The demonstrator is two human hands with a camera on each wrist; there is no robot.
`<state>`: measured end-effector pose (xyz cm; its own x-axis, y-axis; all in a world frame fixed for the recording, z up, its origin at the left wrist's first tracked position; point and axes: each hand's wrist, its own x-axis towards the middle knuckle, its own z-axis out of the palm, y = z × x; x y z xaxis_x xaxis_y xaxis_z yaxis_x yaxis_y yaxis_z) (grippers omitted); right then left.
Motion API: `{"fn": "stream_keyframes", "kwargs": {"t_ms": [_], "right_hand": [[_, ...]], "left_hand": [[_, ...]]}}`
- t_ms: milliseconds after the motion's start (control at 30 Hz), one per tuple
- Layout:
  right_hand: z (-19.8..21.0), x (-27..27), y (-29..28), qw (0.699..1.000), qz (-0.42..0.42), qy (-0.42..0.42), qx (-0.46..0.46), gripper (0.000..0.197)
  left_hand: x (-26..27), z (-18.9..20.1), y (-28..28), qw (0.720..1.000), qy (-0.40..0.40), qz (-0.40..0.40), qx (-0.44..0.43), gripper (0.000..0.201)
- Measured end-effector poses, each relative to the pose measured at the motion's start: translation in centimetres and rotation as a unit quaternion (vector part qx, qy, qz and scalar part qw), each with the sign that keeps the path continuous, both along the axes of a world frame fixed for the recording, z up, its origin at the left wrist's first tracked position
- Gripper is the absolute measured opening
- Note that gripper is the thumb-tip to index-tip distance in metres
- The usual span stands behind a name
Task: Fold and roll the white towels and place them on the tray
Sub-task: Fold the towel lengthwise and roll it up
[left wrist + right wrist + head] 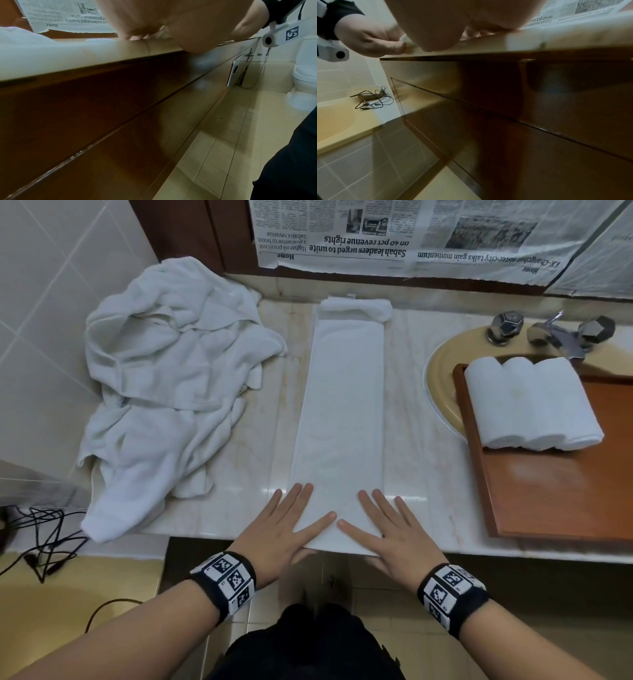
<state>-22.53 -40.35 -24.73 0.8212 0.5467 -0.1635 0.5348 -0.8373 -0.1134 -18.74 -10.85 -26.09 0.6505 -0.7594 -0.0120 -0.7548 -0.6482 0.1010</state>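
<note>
A marble bathroom counter fills the frame. At lower centre the left hand and right hand lie flat, fingers straight, on the near end of the folded towel; thumbs seem tucked under its edge. At right, three rolled towels sit on the tray. Upper left lies the crumpled towel pile.
</note>
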Motion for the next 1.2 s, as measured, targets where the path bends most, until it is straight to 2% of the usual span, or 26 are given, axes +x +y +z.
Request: {"fn": "stream_keyframes", "kwargs": {"t_ms": [100,167,200,300,400,433,500,667,733,833,933,1067,1100,1200], "right_hand": [[0.0,-0.2,-0.8,1.0,0.012,-0.003,0.024,0.066],[-0.1,-0.3,-1.1,0.999,0.014,-0.002,0.033,0.061],[-0.2,-0.3,-1.2,0.999,0.013,-0.002,0.041,0.06],[-0.1,-0.5,-1.4,0.997,0.0,0.0,0.071,0.054],[0.0,-0.9,-1.8,0.994,-0.022,0.017,0.11,0.045],[0.0,-1.1,-1.9,0.991,-0.035,0.026,0.127,0.043],[-0.1,-1.4,-1.9,0.985,-0.064,0.04,0.157,0.039],[0.5,-1.6,-1.4,0.957,-0.17,0.04,0.231,0.025],[0.7,-1.5,-1.2,0.943,-0.207,0.043,0.257,0.025],[1.0,-1.1,-1.2,0.931,-0.23,0.065,0.276,0.024],[1.7,-0.5,-1.0,0.926,-0.242,0.104,0.271,0.01],[2.8,0.4,-0.9,0.914,-0.275,0.167,0.247,0.017],[3.1,0.5,-0.8,0.907,-0.288,0.179,0.25,0.015],[3.6,0.6,-0.5,0.896,-0.313,0.204,0.239,0.018]], "left_hand": [[0.1,-0.1,0.5,0.999,0.026,-0.021,-0.016,0.05],[0.3,-0.3,0.7,0.999,0.026,-0.03,-0.015,0.021],[0.4,-0.3,0.8,0.999,0.024,-0.028,-0.012,0.014],[0.4,-0.2,0.7,0.999,0.018,-0.02,-0.031,0.018],[0.3,0.0,0.6,0.996,0.032,0.0,-0.088,0.015],[0.3,0.1,0.7,0.993,0.043,0.011,-0.112,0.02],[0.2,0.1,1.0,0.985,0.072,0.033,-0.157,0.028],[0.0,0.3,1.6,0.954,0.141,0.097,-0.246,0.025],[-0.1,0.7,1.7,0.944,0.146,0.119,-0.271,0.025],[-0.1,1.3,1.5,0.941,0.137,0.142,-0.275,0.025],[0.1,1.7,1.5,0.941,0.134,0.161,-0.266,0.026],[0.4,2.3,1.5,0.935,0.179,0.205,-0.229,0.045],[0.7,2.8,1.4,0.929,0.205,0.222,-0.212,0.044],[1.8,4.5,1.1,0.894,0.282,0.297,-0.182,0.016]]}}
